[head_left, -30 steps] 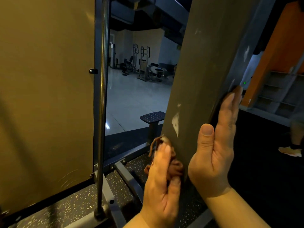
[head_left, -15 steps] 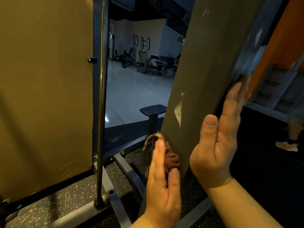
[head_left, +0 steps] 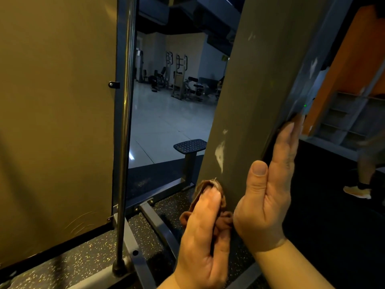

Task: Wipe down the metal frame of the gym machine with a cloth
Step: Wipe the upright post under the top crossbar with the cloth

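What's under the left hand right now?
A bunched brown cloth, held by the left hand against the grey frame post. Its middle and the metal beneath are covered, so unseen.

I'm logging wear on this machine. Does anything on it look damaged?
The grey post has pale chipped patches in its paint, the largest just above the cloth, smaller ones higher up. The tan panel shows curved scratches near its bottom right corner.
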`<state>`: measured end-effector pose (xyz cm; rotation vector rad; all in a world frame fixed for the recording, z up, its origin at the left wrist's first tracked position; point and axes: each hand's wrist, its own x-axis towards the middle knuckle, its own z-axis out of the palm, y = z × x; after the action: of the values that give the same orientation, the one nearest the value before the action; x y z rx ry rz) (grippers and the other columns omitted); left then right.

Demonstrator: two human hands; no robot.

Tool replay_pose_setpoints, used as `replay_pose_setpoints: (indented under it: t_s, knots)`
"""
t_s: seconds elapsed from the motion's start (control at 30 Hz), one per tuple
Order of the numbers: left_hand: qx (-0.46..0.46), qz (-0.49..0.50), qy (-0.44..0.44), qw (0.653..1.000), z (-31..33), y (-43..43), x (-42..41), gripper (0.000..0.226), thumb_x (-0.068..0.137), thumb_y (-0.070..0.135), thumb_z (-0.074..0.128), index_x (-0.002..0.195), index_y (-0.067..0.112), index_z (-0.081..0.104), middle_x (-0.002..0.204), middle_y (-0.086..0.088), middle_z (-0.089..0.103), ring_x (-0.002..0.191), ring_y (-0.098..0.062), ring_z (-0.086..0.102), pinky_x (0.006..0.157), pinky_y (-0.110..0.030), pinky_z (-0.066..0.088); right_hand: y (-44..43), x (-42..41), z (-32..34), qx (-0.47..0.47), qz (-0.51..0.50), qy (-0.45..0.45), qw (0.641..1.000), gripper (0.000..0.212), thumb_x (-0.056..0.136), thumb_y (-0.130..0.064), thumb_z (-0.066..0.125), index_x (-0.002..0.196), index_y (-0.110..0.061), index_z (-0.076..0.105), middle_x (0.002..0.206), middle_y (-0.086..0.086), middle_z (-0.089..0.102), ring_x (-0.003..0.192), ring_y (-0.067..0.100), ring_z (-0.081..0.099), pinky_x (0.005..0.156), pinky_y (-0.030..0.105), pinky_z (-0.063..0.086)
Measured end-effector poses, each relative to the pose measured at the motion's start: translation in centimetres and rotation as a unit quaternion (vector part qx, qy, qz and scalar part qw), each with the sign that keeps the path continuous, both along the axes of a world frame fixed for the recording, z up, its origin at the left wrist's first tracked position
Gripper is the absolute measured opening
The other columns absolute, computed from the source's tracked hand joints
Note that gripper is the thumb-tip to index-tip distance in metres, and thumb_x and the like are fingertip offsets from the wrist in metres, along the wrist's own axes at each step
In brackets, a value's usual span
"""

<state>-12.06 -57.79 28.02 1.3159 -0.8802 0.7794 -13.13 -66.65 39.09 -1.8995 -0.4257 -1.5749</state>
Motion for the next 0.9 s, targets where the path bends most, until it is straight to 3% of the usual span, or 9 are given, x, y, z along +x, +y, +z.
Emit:
replay_pose_setpoints:
  t_s: [0.1,0.17,0.3,0.37,0.47,0.6,0.73,0.9]
  knots:
    - [-0.015,-0.033,-0.001,0.999,2.9,0.1,0.7,0.059,0.11,0.034,0.044,0.162,0.014,0.025,0.167,0.002,0.035,0.152,-0.027,0.039,0.118,-0.041,0.042,-0.1,0.0,0.0,-0.002,-0.006,-0.002,1.0,0.051,0.11,-0.023,0.03,0.154,-0.001,0.015,0.166,0.014,0.008,0.158,0.035,0.005,0.127,0.048,0.011]
    - [-0.035,-0.034,0.02,0.999,4.9,0.2,1.3,0.061,0.108,0.037,0.048,0.162,0.021,0.024,0.166,0.008,0.037,0.151,-0.022,0.04,0.12,-0.039,0.04,-0.1,0.0,0.0,-0.004,-0.013,0.001,1.0,0.052,0.108,-0.018,0.032,0.154,-0.001,0.016,0.166,0.013,0.009,0.158,0.035,0.006,0.127,0.046,0.012]
    - [-0.083,-0.008,0.084,0.993,3.9,-0.6,0.3,0.055,0.104,0.046,0.054,0.155,0.031,0.042,0.159,0.01,0.047,0.145,-0.017,0.048,0.114,-0.043,0.047,-0.1,-0.1,-0.2,-0.004,-0.016,0.003,1.0,0.053,0.106,-0.015,0.033,0.154,-0.001,0.016,0.166,0.012,0.009,0.158,0.033,0.006,0.127,0.046,0.012]
    - [-0.059,0.024,0.1,0.993,1.4,-1.2,-0.9,0.053,0.105,0.057,0.046,0.155,0.044,0.039,0.163,0.015,0.04,0.149,-0.015,0.042,0.117,-0.047,0.044,-0.1,0.0,-0.3,-0.002,-0.015,0.0,1.0,0.052,0.109,-0.022,0.031,0.155,-0.001,0.016,0.167,0.012,0.009,0.158,0.032,0.006,0.127,0.045,0.012]
    - [-0.02,0.029,0.133,0.99,-0.6,-1.3,-1.5,0.056,0.102,0.07,0.036,0.156,0.058,0.027,0.166,0.024,0.028,0.154,-0.009,0.031,0.117,-0.064,0.037,0.0,0.0,-0.3,-0.002,-0.015,-0.003,1.0,0.052,0.11,-0.025,0.029,0.155,-0.002,0.017,0.168,0.008,0.009,0.158,0.032,0.007,0.128,0.046,0.012]
    - [-0.014,-0.033,0.052,0.998,3.9,-0.7,0.6,0.056,0.11,0.046,0.035,0.164,0.039,0.02,0.172,0.01,0.023,0.158,-0.02,0.024,0.123,-0.057,0.031,-0.1,0.1,-0.2,-0.002,-0.009,-0.009,1.0,0.053,0.111,-0.03,0.029,0.157,-0.008,0.016,0.169,0.004,0.008,0.158,0.031,0.007,0.128,0.049,0.013]
    - [-0.031,-0.072,0.053,0.996,9.6,-0.5,2.5,0.057,0.108,0.029,0.039,0.163,0.028,0.024,0.171,0.009,0.025,0.159,-0.019,0.022,0.124,-0.058,0.027,-0.1,0.1,-0.2,-0.009,-0.022,-0.01,1.0,0.052,0.111,-0.031,0.028,0.157,-0.009,0.015,0.169,0.002,0.007,0.158,0.031,0.007,0.127,0.048,0.014]
    - [-0.006,-0.043,0.014,0.999,4.3,-0.9,1.6,0.058,0.11,0.032,0.037,0.165,0.022,0.02,0.173,-0.001,0.021,0.158,-0.03,0.023,0.12,-0.066,0.031,-0.1,0.1,-0.4,-0.003,-0.017,-0.007,1.0,0.052,0.111,-0.03,0.029,0.157,-0.009,0.016,0.169,0.005,0.009,0.158,0.03,0.007,0.128,0.048,0.014]
